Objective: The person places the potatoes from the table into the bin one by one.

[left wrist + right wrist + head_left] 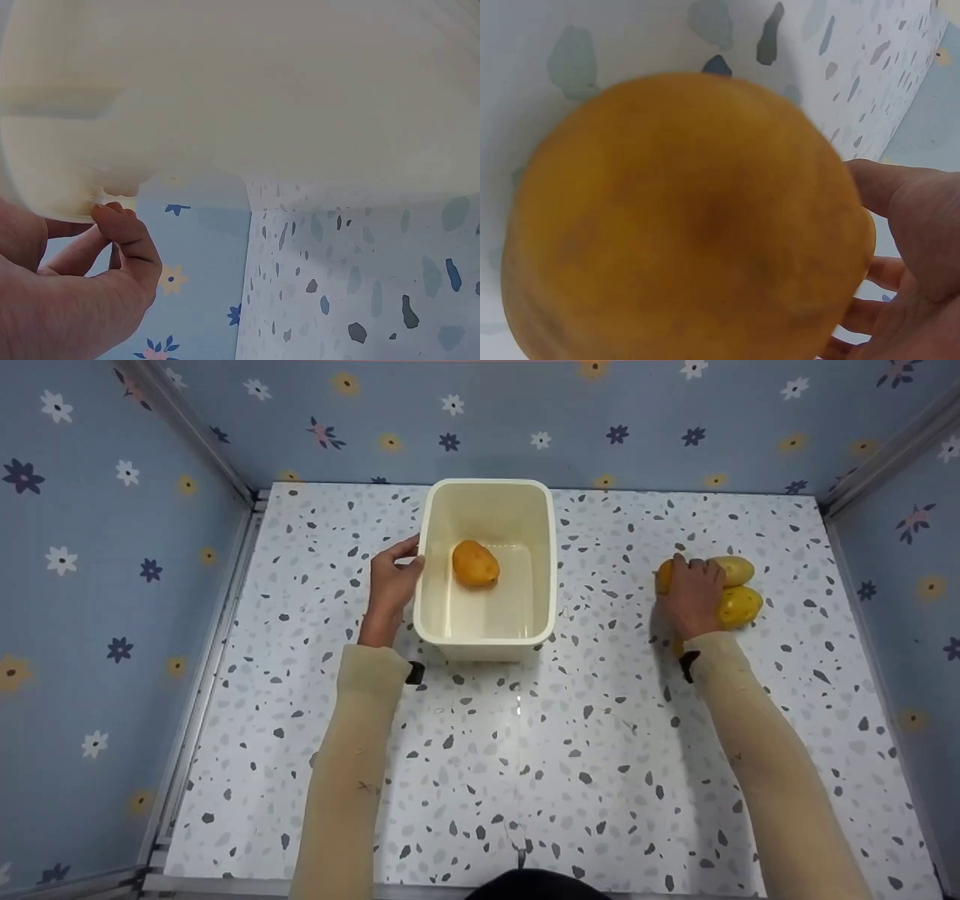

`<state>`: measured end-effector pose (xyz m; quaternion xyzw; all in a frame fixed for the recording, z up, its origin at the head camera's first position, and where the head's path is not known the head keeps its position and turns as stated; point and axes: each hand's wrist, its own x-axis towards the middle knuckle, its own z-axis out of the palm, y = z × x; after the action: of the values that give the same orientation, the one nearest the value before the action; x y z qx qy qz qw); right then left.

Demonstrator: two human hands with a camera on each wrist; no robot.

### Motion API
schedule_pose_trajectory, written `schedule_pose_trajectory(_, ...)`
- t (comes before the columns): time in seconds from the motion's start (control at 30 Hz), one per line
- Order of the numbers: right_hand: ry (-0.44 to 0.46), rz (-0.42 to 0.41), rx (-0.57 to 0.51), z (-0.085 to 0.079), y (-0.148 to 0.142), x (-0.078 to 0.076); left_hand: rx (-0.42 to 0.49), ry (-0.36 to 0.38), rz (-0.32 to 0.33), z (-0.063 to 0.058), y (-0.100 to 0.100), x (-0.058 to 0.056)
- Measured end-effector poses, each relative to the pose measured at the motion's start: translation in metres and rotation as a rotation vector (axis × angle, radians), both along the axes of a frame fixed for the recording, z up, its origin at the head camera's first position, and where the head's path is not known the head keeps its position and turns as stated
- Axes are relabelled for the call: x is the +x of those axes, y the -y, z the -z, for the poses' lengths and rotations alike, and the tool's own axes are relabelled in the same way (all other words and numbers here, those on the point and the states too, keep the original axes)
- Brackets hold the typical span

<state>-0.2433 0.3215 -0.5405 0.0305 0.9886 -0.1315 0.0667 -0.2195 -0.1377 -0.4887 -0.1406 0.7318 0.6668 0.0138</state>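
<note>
A cream plastic bin (485, 642) stands on the speckled table, and one orange mango (475, 564) lies inside it. My left hand (393, 585) holds the bin's left side near the rim; in the left wrist view its fingers (127, 240) are bent at the edge of the bin. To the right, my right hand (694, 596) grips an orange mango (664, 576) from above, most of it covered by the hand. Beside it lie a pale yellow mango (736, 571) and a yellow one (740, 607). A large mango (682, 225) fills the right wrist view, partly blocking the fingers.
The white speckled tabletop (600, 720) extends between the bin and the fruit and in front of both. Flowered blue panels (495, 427) enclose the table at the back and on both sides. A dark rounded thing (536, 885) shows at the bottom edge.
</note>
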Motion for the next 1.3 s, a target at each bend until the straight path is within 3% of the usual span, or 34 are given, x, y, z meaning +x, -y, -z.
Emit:
schedule_pose_trajectory(0.93,0.024,0.028,0.011,0.001,-0.002,-0.001,-0.011,0.012,-0.007,0.001,-0.001,0.000)
schedule_pose_trajectory(1.3,-0.092,-0.004,-0.021,-0.009,0.007,-0.001,0.016,0.011,-0.007,0.001,0.000,-0.001)
